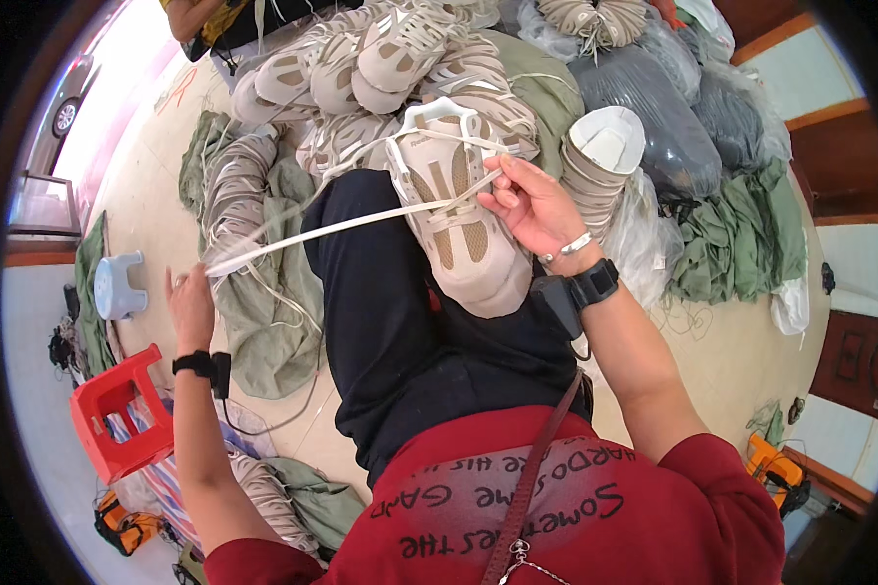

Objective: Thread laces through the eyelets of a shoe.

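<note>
A red stool (117, 414) stands at your far left, a pale blue one (117, 285) above it. Your left hand (190, 307) is closed around the end of a white lace (322, 229), pulled taut out to the side. The lace runs right to a beige shoe (458, 229) resting on your knee, sole down. Your right hand (537, 210) pinches the lace at the shoe's eyelets, fingers curled. A pile of shoes (361, 68) lies beyond.

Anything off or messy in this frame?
Nothing damaged. The beige shoe lies on the lap, its lace pulled taut between right hand and left hand. Loose laces trail untidily over the green cloth.
</note>
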`<state>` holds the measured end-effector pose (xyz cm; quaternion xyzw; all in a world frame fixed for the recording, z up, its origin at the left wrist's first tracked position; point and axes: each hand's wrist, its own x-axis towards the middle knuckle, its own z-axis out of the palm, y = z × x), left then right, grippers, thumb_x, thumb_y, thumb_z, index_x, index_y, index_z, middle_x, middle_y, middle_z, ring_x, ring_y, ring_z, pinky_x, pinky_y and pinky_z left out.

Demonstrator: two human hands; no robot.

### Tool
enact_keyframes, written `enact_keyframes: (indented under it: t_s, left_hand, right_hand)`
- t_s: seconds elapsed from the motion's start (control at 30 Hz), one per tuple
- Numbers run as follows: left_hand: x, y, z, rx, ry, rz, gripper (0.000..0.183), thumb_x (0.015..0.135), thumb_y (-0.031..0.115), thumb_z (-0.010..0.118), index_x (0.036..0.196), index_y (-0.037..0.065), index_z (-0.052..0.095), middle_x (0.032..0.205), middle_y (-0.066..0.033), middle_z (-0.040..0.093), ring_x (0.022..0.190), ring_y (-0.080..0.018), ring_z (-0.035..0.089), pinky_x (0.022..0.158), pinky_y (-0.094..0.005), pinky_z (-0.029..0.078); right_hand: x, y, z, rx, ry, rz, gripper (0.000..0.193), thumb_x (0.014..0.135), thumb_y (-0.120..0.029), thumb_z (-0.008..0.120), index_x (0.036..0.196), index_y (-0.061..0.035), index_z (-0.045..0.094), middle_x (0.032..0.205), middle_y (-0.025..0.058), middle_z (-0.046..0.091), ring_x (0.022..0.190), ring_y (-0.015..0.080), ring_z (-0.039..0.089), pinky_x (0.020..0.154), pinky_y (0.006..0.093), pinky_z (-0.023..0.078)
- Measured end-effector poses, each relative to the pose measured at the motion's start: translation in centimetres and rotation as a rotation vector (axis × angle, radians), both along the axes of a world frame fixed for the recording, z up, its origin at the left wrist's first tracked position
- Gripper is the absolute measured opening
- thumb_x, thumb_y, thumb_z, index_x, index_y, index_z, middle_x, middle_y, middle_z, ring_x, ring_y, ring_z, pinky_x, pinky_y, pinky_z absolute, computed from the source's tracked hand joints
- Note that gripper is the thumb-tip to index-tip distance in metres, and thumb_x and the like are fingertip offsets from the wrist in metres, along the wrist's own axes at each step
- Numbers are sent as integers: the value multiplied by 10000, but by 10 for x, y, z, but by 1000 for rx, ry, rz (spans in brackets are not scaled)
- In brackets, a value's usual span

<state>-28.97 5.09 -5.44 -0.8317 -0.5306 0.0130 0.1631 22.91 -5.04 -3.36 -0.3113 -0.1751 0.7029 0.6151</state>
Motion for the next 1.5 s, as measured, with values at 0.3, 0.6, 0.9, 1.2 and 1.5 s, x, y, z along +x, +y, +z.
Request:
enact_keyframes:
  t_s: [0.3, 0.6, 0.9, 1.2, 1.5]
  left_hand:
    - [-87, -106, -99, -180, -13, 643, 275, 960, 213, 495, 1187, 103, 604, 976, -151, 700, 984, -328, 654, 1026, -490, 382]
    - [-89, -132, -102, -279, -360, 700, 594, 844, 138, 565, 1415, 92, 409, 1029, -260, 657, 952, -419, 642, 816, -493, 493]
    - [214, -17, 72, -361, -975, -317, 216, 874, 66, 638, 1082, 19, 677, 1020, -119, 687, 959, -240, 649, 867, -333, 489]
    - [380, -37, 97, -1054, -890, -719, 222, 921, 222, 629, 929, 16, 709, 668, -68, 642, 551, -151, 594, 543, -302, 463]
    - [389, -58, 149, -1658, -998, -593, 176, 950, 149, 624, 960, -9, 701, 684, -6, 647, 618, -45, 587, 565, -209, 466]
  right_hand:
    - [30, -6, 42, 32, 170, -16, 213, 972, -180, 596, 1083, -4, 644, 701, -49, 480, 615, 61, 426, 635, 270, 442]
    - [116, -38, 93, 197, 194, -402, 223, 974, -148, 586, 1137, 4, 590, 709, -24, 443, 605, 81, 371, 597, 258, 351]
    - [169, -82, 139, 392, -9, -555, 198, 981, -128, 568, 1125, 7, 581, 729, -2, 445, 632, 100, 384, 626, 277, 351]
    - [204, -122, 140, 440, -74, -661, 150, 979, -77, 558, 1103, 6, 569, 748, -5, 390, 640, 100, 331, 604, 259, 301]
    - [212, -98, 51, 3, -414, -651, 332, 974, -147, 581, 1255, 27, 552, 809, 0, 572, 641, 51, 423, 581, 200, 371]
